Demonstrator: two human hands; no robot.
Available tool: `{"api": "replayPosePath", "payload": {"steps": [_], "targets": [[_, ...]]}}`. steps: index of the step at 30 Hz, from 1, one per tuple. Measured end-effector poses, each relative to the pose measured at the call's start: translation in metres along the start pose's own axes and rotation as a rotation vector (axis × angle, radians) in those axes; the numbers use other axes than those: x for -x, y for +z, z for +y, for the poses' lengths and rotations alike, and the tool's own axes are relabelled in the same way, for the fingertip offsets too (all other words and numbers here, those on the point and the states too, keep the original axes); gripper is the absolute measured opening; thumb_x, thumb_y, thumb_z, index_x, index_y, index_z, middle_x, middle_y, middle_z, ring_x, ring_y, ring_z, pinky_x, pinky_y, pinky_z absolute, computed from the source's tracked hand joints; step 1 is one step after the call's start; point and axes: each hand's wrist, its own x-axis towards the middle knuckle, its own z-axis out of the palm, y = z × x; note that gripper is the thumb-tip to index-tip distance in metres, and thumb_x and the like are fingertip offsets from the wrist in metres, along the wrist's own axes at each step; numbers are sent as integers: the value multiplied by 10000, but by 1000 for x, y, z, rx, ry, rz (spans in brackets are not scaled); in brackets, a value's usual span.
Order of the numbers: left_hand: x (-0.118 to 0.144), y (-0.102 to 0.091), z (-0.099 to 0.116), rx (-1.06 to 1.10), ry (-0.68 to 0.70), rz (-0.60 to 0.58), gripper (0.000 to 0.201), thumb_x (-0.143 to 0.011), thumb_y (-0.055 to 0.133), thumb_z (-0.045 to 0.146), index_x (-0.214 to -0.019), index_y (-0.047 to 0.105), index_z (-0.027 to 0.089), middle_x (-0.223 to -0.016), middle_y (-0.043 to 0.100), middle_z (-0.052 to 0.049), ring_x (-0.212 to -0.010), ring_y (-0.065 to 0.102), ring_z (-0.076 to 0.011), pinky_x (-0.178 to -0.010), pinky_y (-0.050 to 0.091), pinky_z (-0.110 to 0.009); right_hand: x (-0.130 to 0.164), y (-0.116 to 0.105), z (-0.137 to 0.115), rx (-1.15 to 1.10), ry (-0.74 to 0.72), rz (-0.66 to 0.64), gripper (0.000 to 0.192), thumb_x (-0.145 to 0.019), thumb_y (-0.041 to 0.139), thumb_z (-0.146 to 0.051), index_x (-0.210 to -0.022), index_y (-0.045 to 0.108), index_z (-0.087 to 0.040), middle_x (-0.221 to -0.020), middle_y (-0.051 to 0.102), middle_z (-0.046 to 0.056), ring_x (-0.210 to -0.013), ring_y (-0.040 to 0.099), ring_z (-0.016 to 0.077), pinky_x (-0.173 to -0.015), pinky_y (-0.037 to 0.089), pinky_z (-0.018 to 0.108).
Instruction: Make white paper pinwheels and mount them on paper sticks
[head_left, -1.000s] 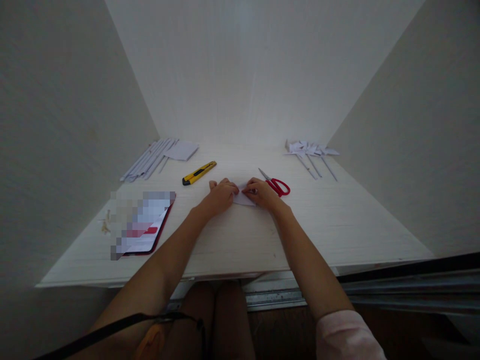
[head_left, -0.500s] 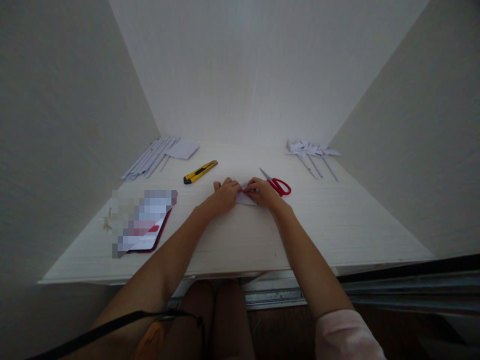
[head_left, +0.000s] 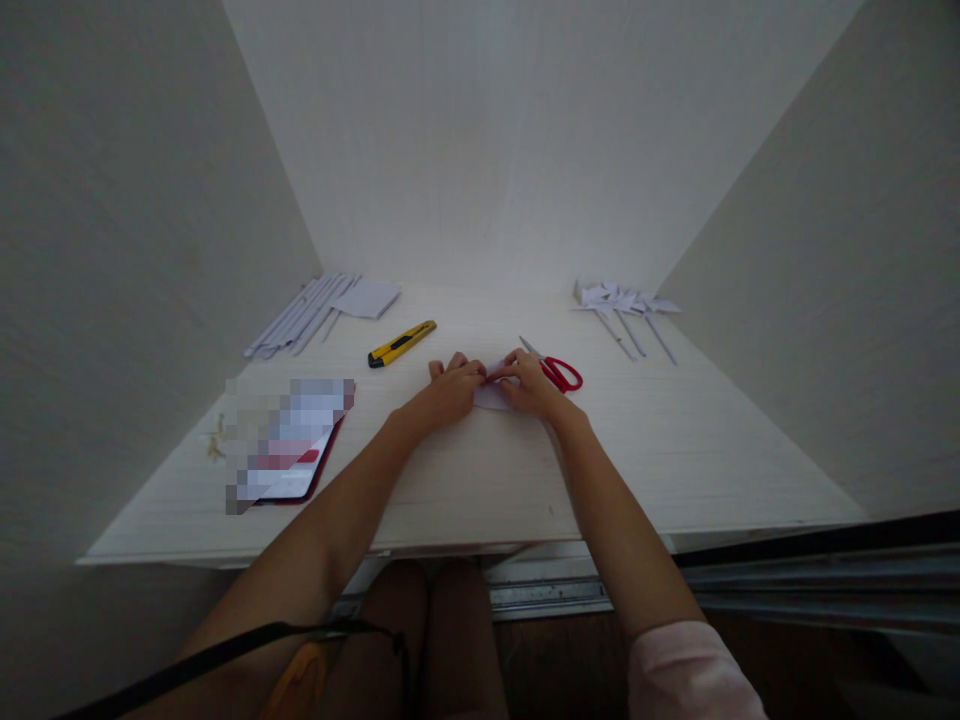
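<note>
Both hands are pinching a small paper (head_left: 491, 397) lying on the worktop (head_left: 675, 440): left hand (head_left: 448, 388) and right hand (head_left: 529, 385) are gripping it between them. Scissors (head_left: 559, 372) are lying just beside the right hand, a knife (head_left: 400, 343) beyond the left.

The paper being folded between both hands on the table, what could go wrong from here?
1. The red scissors lie right behind the right hand; a small backward move could knock them or catch a finger on the blades.
2. Both hands, the left hand too, cover most of the small white paper, so the edges may slip out of line unseen and crease crookedly.
3. The yellow utility knife lies loose nearby on the table; whether its blade is out cannot be told.
</note>
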Motion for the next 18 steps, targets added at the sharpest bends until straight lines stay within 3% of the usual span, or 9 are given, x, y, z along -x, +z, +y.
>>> {"api": "replayPosePath", "payload": {"steps": [8, 18], "targets": [[0, -7, -4, 21, 45, -14, 384, -682, 316, -27, -886, 586, 155, -913, 608, -99, -953, 421, -232, -745, 214, -406, 0, 1, -3, 46, 157, -27, 262, -801, 454, -221, -906, 688, -274, -947, 471, 69, -916, 409, 205, -788, 318, 361], [1, -10, -1, -24, 78, -45, 371, -663, 324, -32, -901, 543, 151, -839, 579, -94, -917, 440, -229, -725, 233, -382, 1, -3, -11, 101, 166, -55, 290, -798, 436, -205, -929, 674, -306, -960, 459, 82, -946, 396, 235, -770, 303, 376]]}}
